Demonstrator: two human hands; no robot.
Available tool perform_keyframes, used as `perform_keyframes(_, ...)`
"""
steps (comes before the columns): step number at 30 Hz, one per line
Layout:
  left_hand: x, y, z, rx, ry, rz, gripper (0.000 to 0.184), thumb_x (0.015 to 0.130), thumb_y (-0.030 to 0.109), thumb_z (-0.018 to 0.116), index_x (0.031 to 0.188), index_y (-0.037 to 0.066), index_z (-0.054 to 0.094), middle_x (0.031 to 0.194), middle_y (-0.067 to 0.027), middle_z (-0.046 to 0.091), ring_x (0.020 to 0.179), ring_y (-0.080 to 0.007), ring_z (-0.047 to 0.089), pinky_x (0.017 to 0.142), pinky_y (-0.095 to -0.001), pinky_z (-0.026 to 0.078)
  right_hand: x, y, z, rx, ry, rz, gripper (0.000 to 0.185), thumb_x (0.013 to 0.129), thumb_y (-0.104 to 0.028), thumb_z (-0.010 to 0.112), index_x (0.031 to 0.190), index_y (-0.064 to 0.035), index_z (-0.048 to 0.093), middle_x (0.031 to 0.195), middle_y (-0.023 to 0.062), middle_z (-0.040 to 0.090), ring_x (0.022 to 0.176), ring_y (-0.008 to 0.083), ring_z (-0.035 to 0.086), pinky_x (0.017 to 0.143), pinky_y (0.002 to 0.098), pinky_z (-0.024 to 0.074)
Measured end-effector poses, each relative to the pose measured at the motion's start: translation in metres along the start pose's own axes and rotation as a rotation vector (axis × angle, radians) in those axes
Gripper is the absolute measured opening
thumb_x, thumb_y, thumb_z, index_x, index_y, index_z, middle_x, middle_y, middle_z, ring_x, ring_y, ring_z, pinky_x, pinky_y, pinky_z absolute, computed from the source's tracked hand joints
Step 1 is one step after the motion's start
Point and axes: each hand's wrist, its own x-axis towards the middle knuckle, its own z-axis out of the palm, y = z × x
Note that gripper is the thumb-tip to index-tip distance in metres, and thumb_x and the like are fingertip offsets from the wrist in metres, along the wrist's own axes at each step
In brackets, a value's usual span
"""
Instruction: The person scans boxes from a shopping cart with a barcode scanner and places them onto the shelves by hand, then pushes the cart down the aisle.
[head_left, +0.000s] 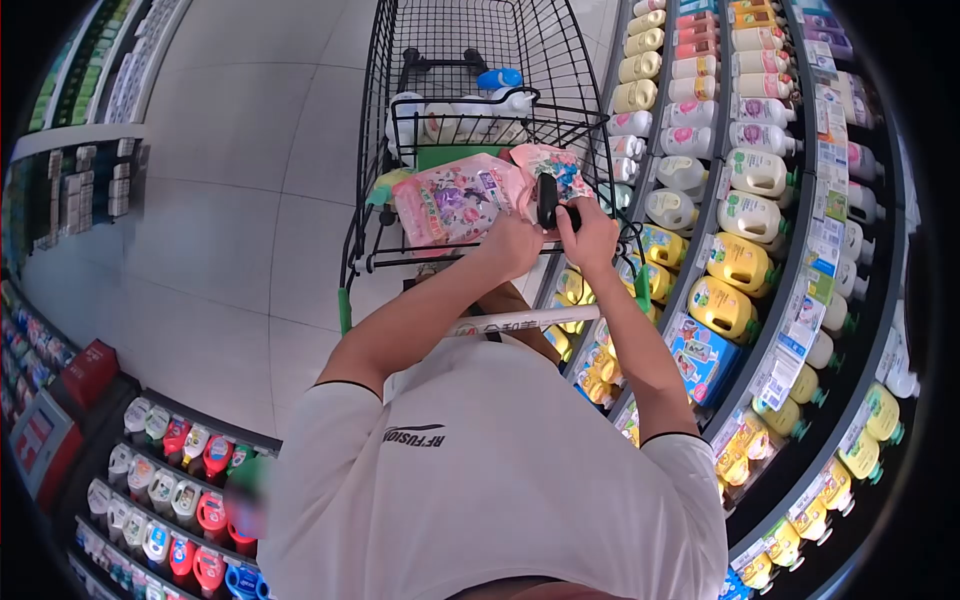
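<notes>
My left hand (512,246) is closed in a fist at the near edge of a pink, flower-printed bag (455,202) in the shopping cart (365,150). What its fingers hold is hidden. Close beside it, my right hand (590,236) is closed, its thumb along a small black object (547,201) whose kind I cannot make out. A second pink pack (550,165) with blue and red print lies just beyond that object. Behind the bags, white bottles (465,118) and a blue item (499,79) sit deeper in the cart.
The white cart handle (530,321) crosses between my forearms and my body. Shelves of yellow jugs (725,308) and white bottles (755,172) rise close on the right. At lower left stands another shelf of bottles (205,510). Grey tiled floor (225,210) runs along the left.
</notes>
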Motion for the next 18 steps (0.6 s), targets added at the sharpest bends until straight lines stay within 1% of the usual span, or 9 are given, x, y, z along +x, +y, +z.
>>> perform_keyframes(2, 0.009, -0.007, -0.004, -0.02, -0.017, -0.022, 0.024, 0.085, 0.021, 0.066, 0.097, 0.002, 0.075, 0.092, -0.014, 0.077, 0.095, -0.0303, 0.073, 0.074, -0.0473, 0.057, 0.015, -0.002, -0.002, -0.012, -0.026, -0.011, 0.03, 0.093, -0.035, 0.072, 0.096, -0.0056, 0.071, 0.093, 0.0138, 0.072, 0.084, 0.037, 0.072, 0.07, 0.0453, 0.0556)
perform_keyframes(5, 0.018, -0.018, -0.007, -0.06, 0.041, -0.065, 0.023, 0.086, 0.018, 0.063, 0.097, 0.002, 0.075, 0.091, -0.0146, 0.076, 0.096, -0.0313, 0.073, 0.075, -0.0479, 0.056, 0.038, 0.001, 0.001, -0.013, -0.04, -0.043, 0.029, 0.093, -0.035, 0.072, 0.097, -0.0059, 0.071, 0.093, 0.0136, 0.072, 0.084, 0.0368, 0.072, 0.069, 0.0453, 0.0554)
perform_keyframes(9, 0.035, -0.031, -0.012, -0.071, 0.082, -0.109, 0.021, 0.087, 0.018, 0.064, 0.095, 0.001, 0.073, 0.09, -0.0141, 0.075, 0.095, -0.0324, 0.072, 0.075, -0.0495, 0.055, 0.072, 0.007, 0.004, 0.006, -0.074, -0.098, 0.029, 0.094, -0.035, 0.072, 0.097, -0.0068, 0.071, 0.093, 0.0126, 0.072, 0.083, 0.036, 0.072, 0.069, 0.0455, 0.0549)
perform_keyframes(14, 0.059, -0.047, -0.021, -0.096, 0.153, -0.185, 0.019, 0.087, 0.02, 0.065, 0.094, 0.004, 0.071, 0.087, -0.0126, 0.074, 0.091, -0.0313, 0.072, 0.072, -0.048, 0.053, 0.124, 0.011, 0.005, 0.005, -0.089, -0.213, 0.029, 0.094, -0.036, 0.072, 0.096, -0.0068, 0.07, 0.091, 0.0127, 0.071, 0.081, 0.0365, 0.071, 0.068, 0.0458, 0.0543)
perform_keyframes(18, 0.075, -0.059, -0.028, -0.05, 0.149, -0.259, 0.019, 0.088, 0.023, 0.068, 0.094, 0.004, 0.07, 0.087, -0.012, 0.074, 0.091, -0.0307, 0.072, 0.073, -0.0472, 0.054, 0.159, 0.011, 0.007, 0.014, -0.122, -0.288, 0.029, 0.094, -0.036, 0.072, 0.097, -0.0071, 0.069, 0.089, 0.013, 0.069, 0.079, 0.0367, 0.07, 0.067, 0.0468, 0.0536)
